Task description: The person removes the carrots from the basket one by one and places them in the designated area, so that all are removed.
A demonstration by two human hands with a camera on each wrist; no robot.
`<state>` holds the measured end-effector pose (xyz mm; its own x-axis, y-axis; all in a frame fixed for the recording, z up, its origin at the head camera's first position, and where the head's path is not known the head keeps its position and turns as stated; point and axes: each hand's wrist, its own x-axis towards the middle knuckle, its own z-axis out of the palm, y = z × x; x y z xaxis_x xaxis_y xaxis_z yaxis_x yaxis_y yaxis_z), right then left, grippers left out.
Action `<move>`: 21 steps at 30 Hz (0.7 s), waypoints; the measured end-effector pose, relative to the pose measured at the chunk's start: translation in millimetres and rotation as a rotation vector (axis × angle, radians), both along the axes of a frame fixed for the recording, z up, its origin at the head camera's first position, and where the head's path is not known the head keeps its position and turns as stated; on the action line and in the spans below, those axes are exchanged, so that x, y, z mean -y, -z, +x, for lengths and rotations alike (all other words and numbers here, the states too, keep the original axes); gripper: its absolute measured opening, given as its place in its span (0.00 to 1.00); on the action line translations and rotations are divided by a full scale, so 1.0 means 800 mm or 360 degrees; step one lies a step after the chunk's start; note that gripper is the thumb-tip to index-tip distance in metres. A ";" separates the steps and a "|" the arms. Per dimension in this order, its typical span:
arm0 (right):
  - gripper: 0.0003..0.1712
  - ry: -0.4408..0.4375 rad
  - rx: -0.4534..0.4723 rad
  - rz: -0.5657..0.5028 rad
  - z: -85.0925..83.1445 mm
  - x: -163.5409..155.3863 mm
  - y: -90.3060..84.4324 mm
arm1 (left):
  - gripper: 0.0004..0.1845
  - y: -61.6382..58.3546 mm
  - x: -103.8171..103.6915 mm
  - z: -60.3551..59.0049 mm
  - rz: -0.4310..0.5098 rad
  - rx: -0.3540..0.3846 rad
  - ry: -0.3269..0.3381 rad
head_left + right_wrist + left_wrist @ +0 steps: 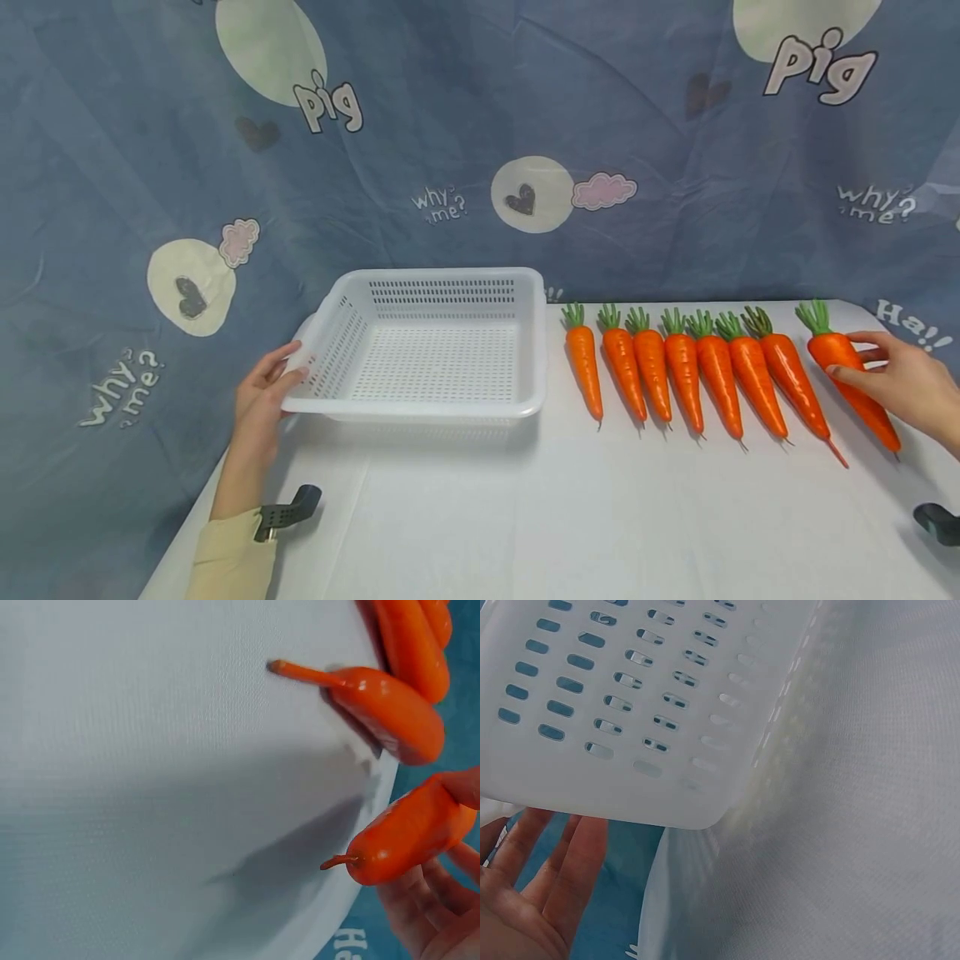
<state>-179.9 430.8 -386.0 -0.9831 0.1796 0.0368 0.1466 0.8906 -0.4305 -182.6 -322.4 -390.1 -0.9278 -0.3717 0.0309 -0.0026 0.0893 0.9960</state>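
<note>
At the far right, my right hand (903, 379) grips an orange carrot (862, 396) with a green top, thumb on one side and fingers on the other. In the right wrist view this carrot (409, 836) is raised, its shadow falling on the white table. My left hand (264, 392) pinches the left rim of a white plastic basket (528, 350) with slotted walls and nothing inside. From the left wrist, the basket's perforated side (630, 780) shows above the fingers; the thumb is mostly hidden there. Several more carrots (682, 375) lie side by side between the basket and my right hand.
The white table (570, 517) extends in front of the basket and carrots. A blue printed cloth (420, 125) hangs behind and around the table's left side. Dark wrist-camera mounts (288, 512) stick out from my arms over the table.
</note>
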 end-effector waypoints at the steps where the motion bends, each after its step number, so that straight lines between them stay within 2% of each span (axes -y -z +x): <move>1: 0.39 -0.0003 0.0015 0.0006 -0.001 -0.001 0.001 | 0.26 0.000 0.000 0.000 0.0002 0.0002 0.0001; 12: 0.39 -0.0049 0.0097 0.0020 -0.013 -0.008 0.010 | 0.26 -0.006 -0.001 0.001 0.0004 0.0008 0.0001; 21: 0.40 -0.0089 0.0110 -0.0009 -0.022 -0.010 0.017 | 0.24 0.000 -0.001 -0.001 -0.0072 0.0003 -0.0034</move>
